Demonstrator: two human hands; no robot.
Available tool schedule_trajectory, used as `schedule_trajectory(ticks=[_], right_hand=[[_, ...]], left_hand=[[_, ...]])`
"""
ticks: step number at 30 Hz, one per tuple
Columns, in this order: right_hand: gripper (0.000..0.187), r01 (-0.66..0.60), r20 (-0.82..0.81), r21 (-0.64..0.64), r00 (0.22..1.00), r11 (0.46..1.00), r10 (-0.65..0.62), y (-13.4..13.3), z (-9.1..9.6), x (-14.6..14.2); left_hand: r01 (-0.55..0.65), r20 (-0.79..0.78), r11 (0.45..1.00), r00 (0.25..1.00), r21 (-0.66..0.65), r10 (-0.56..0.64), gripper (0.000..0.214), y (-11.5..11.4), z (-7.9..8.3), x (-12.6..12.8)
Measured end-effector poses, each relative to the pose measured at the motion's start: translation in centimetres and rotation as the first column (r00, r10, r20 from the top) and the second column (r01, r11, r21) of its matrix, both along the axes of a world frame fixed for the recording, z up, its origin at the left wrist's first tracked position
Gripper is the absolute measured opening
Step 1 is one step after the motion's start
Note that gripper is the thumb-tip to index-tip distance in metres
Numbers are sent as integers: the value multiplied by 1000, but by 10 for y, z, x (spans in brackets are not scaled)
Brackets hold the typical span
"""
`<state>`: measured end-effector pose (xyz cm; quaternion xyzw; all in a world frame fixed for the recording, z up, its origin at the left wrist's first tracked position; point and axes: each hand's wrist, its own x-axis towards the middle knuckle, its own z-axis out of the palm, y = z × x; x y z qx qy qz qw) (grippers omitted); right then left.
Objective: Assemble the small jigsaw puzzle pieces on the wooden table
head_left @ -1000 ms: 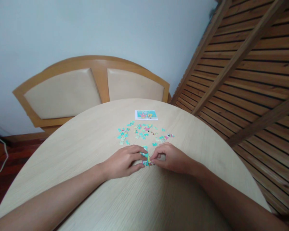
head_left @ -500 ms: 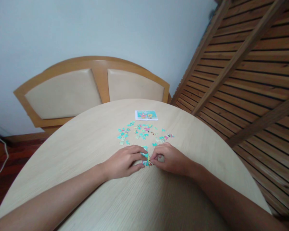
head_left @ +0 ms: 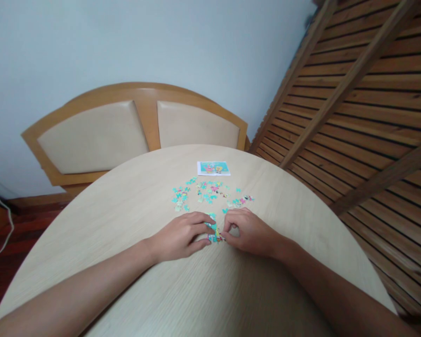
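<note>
My left hand and my right hand rest on the round wooden table, fingertips meeting over a small joined cluster of puzzle pieces. Both hands have their fingers curled and pinched against that cluster. Just beyond lie several loose turquoise and pink puzzle pieces, scattered across the tabletop. A small reference picture card lies flat further back.
A wooden bench with two beige cushioned back panels stands behind the table against a pale wall. A slatted wooden partition runs along the right. A white cable hangs at the far left over the dark floor.
My right hand has shifted slightly, its fingers curling tighter beside the joined pieces. My left hand has stayed in place.
</note>
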<state>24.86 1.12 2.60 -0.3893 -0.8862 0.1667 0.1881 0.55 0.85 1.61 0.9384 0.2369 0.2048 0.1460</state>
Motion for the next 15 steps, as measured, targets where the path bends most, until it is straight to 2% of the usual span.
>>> schedule_trajectory(ticks=[15], right_hand=[[7, -34, -24, 19, 999, 999, 35, 2, 0, 1]], left_hand=[[11, -14, 1000, 1000, 9, -11, 25, 0, 1, -1]])
